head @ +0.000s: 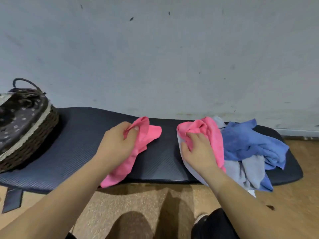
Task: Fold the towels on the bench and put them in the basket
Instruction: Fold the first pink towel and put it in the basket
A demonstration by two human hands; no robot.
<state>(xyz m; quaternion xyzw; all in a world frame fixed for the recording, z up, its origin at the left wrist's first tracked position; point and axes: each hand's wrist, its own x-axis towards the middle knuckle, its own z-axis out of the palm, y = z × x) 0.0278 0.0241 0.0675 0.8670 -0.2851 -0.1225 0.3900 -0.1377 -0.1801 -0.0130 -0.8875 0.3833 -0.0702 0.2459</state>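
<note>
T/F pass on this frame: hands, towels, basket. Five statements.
1. The left hand grips a pink towel. True.
2. The right hand grips the blue towel. False: it grips a second pink towel; the blue towel lies beside it, unheld.
3. The basket stands at the right end of the bench. False: it stands at the left end.
4. A grey towel lies in the pile with the blue towel. True.
5. Both pink towels are folded flat. False: both are bunched.

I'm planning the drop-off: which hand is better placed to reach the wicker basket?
Left. The left hand grips one pink towel mid-bench, nearer the wicker basket at the bench's left end; the right hand grips the second pink towel on the towel pile farther right.
</note>
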